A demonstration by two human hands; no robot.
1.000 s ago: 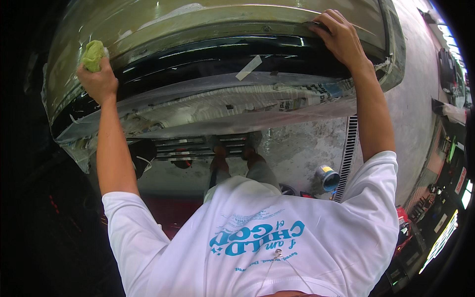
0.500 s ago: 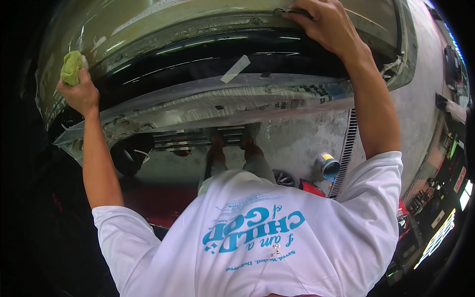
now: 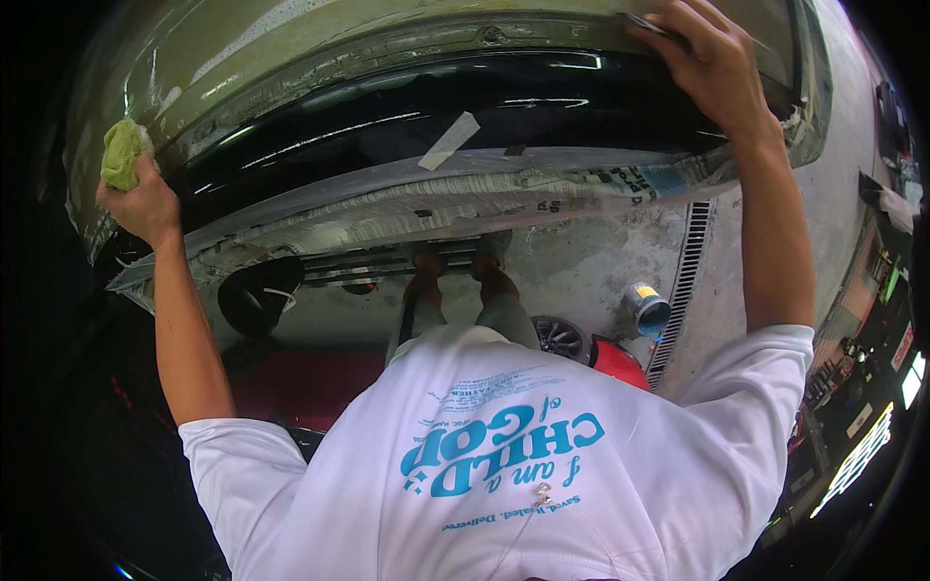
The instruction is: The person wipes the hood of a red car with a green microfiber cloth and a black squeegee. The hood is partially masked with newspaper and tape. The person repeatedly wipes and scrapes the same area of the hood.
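A yellow-green sponge [image 3: 120,160] with some white foam on it is gripped in my left hand [image 3: 145,205], against the left end of a wet, olive-coloured vehicle panel [image 3: 387,37]. My right hand [image 3: 712,63] presses on the panel's right part, near its ridge. Between its fingers is a thin, dark, folded piece [image 3: 643,22], which looks like sandpaper; most of it is hidden by the hand. Below the ridge runs a glossy black strip [image 3: 387,116]. A strip of pale tape [image 3: 449,142] sticks across its lower edge.
Newspaper and plastic masking [image 3: 387,221] hang along the panel's near edge, above my feet. On the concrete floor are an open can [image 3: 648,310], a drain grate [image 3: 686,261], a spoked wheel [image 3: 559,336] and a red part [image 3: 617,362]. Tools and shelving [image 3: 862,358] line the right.
My right hand has slid to the right along the panel with the dark piece. The left hand and sponge have shifted slightly left and nearer.
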